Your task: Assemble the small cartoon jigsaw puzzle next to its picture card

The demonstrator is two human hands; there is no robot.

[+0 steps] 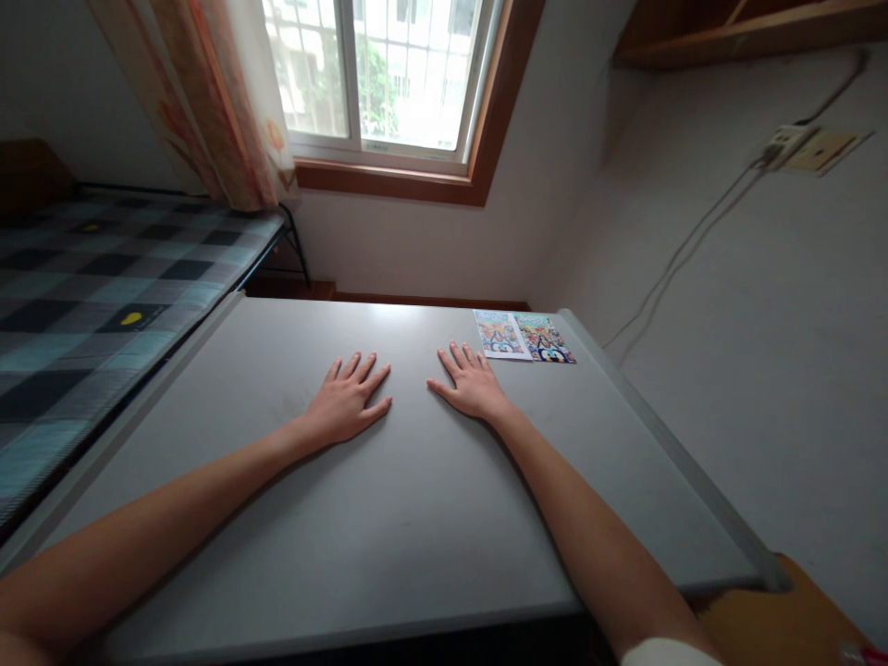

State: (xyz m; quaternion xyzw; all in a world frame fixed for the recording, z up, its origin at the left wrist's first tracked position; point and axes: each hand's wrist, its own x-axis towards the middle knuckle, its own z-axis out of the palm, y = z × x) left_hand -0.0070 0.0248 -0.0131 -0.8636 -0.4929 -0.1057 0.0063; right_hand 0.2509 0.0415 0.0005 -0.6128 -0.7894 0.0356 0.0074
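My left hand (pixel 347 402) lies flat, palm down, on the grey table (pixel 388 518), fingers stretched and slightly apart, holding nothing. My right hand (pixel 472 381) rests the same way a short gap to its right, also empty. Two small colourful picture cards (pixel 524 336) lie side by side at the table's far right corner, just beyond my right hand's fingertips and not touched by it.
A bed with a checked blue-and-black cover (pixel 104 296) runs along the table's left side. A window (pixel 381 74) with a patterned curtain (pixel 208 102) is ahead. A white wall with a cable and socket (pixel 791 143) stands close on the right.
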